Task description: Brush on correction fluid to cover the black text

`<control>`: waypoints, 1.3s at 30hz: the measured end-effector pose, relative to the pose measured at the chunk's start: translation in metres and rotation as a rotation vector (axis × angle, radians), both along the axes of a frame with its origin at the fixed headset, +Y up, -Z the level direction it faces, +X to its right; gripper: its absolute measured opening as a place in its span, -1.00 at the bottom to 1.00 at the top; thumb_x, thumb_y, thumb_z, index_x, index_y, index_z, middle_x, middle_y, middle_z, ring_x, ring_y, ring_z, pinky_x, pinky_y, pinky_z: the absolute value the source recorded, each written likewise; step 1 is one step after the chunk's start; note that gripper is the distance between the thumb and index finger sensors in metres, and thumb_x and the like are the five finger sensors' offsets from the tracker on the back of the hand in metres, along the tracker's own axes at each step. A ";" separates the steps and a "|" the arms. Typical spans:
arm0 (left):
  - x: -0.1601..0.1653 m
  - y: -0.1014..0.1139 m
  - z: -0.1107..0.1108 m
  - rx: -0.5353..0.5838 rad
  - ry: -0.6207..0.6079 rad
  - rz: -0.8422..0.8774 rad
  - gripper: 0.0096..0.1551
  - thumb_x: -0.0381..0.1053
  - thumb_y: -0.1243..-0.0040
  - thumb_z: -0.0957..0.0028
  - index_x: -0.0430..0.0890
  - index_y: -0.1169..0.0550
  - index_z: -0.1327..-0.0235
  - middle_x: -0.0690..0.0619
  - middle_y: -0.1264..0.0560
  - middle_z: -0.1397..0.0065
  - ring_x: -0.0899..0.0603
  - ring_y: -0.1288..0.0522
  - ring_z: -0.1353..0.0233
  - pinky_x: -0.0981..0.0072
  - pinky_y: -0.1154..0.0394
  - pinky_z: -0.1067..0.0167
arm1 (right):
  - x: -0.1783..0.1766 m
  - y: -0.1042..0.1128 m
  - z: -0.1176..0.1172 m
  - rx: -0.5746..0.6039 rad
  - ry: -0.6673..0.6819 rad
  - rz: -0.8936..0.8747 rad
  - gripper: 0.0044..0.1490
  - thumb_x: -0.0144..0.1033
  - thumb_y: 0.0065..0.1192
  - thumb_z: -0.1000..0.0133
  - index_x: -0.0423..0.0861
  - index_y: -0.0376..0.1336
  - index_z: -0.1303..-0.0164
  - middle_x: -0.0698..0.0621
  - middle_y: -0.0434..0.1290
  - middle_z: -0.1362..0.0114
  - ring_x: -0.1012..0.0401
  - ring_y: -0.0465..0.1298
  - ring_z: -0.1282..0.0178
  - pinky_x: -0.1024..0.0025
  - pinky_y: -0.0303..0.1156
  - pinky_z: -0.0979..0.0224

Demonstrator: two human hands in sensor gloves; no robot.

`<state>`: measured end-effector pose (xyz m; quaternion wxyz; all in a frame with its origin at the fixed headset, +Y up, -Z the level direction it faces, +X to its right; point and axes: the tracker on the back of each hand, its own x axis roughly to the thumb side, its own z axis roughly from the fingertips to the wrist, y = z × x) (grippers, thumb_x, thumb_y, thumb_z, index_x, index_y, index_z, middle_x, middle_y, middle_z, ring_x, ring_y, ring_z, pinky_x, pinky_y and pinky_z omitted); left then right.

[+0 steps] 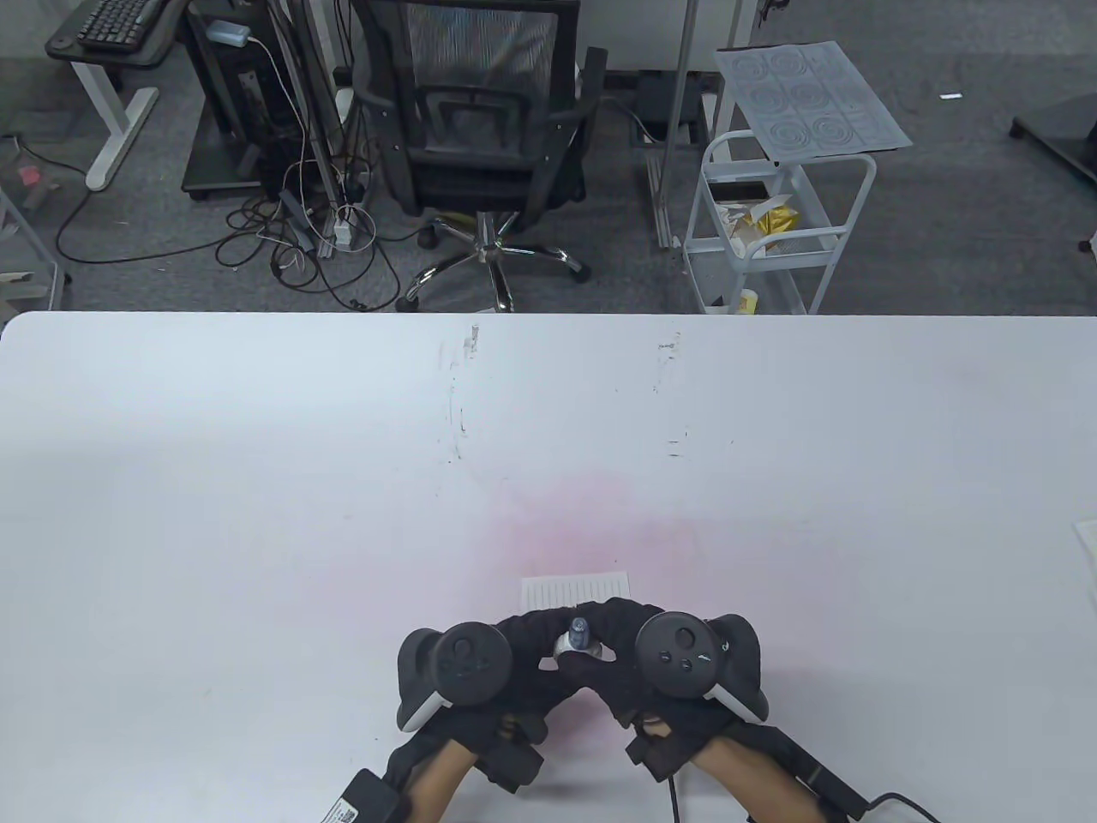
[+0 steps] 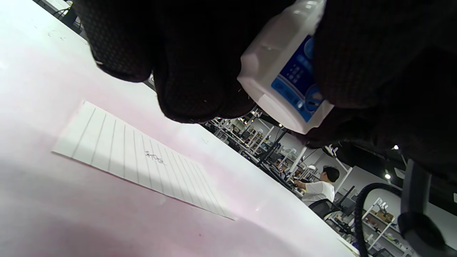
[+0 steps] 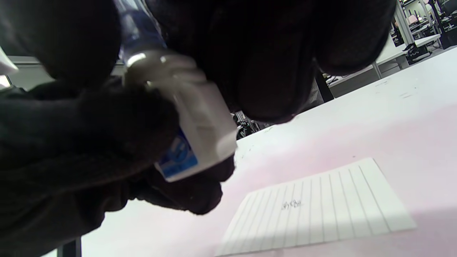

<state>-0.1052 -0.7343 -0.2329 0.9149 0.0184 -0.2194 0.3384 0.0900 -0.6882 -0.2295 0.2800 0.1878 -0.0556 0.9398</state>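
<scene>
A small white correction fluid bottle (image 1: 572, 645) with a blue label and a dark blue cap (image 1: 579, 630) is held above the table between both hands. My left hand (image 1: 514, 647) grips the bottle's white body (image 2: 285, 75). My right hand (image 1: 613, 639) holds the bottle's top, its fingers around the blue cap (image 3: 134, 30). A small lined paper (image 1: 575, 591) lies flat on the table just beyond the hands. A short bit of black writing sits near its middle, seen in the left wrist view (image 2: 154, 157) and the right wrist view (image 3: 292, 204).
The white table (image 1: 257, 480) has a pinkish stain around the paper and scuff marks farther back. Beyond its far edge stand an office chair (image 1: 480, 129) and a white trolley (image 1: 771, 214).
</scene>
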 end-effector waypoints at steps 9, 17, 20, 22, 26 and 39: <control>0.007 -0.004 0.001 0.010 -0.019 -0.074 -0.28 0.27 -0.49 0.30 -0.02 -0.59 -0.11 -0.02 -0.71 -0.12 -0.12 -0.76 -0.04 -0.03 -0.58 -0.17 | 0.003 0.009 0.006 0.110 -0.046 -0.036 -0.30 0.22 0.40 0.19 -0.03 0.42 0.00 0.00 0.54 -0.05 0.06 0.66 0.15 -0.07 0.45 -0.21; 0.009 -0.002 0.004 0.038 -0.022 -0.092 -0.28 0.26 -0.49 0.30 -0.02 -0.60 -0.12 -0.03 -0.71 -0.12 -0.12 -0.76 -0.03 -0.03 -0.58 -0.17 | 0.002 0.010 0.009 0.134 -0.058 -0.021 -0.34 0.18 0.43 0.20 -0.03 0.43 0.05 -0.01 0.55 0.01 0.09 0.66 0.25 -0.05 0.47 -0.18; 0.009 0.001 0.006 0.051 -0.021 -0.066 -0.29 0.25 -0.49 0.29 -0.02 -0.60 -0.12 -0.03 -0.71 -0.12 -0.11 -0.75 -0.02 -0.02 -0.58 -0.16 | 0.000 0.009 0.009 0.130 -0.049 0.003 -0.35 0.17 0.44 0.19 -0.04 0.44 0.05 -0.01 0.56 0.01 0.08 0.66 0.25 -0.06 0.47 -0.18; 0.009 0.003 0.007 0.060 -0.019 -0.057 -0.29 0.23 -0.51 0.30 -0.03 -0.60 -0.11 -0.04 -0.71 -0.11 -0.10 -0.75 0.00 -0.01 -0.58 -0.15 | -0.001 0.008 0.010 0.134 -0.044 0.014 -0.35 0.16 0.44 0.19 -0.04 0.44 0.05 -0.01 0.56 0.01 0.08 0.66 0.25 -0.06 0.47 -0.18; 0.009 0.002 0.006 0.055 -0.035 -0.065 -0.30 0.23 -0.51 0.31 -0.03 -0.61 -0.09 -0.04 -0.72 -0.08 -0.09 -0.76 0.03 -0.01 -0.60 -0.13 | -0.003 0.008 0.012 0.146 -0.038 0.030 -0.36 0.15 0.45 0.19 -0.05 0.45 0.06 -0.02 0.57 0.02 0.08 0.67 0.25 -0.06 0.49 -0.16; 0.013 0.003 0.008 0.058 -0.069 -0.101 -0.31 0.21 -0.54 0.34 -0.05 -0.64 -0.05 -0.06 -0.74 -0.05 -0.10 -0.77 0.07 -0.01 -0.62 -0.11 | -0.002 0.014 0.004 -0.038 0.147 -0.035 -0.36 -0.23 0.49 0.19 -0.11 0.39 -0.12 -0.09 0.51 -0.16 -0.03 0.68 0.03 -0.15 0.44 -0.24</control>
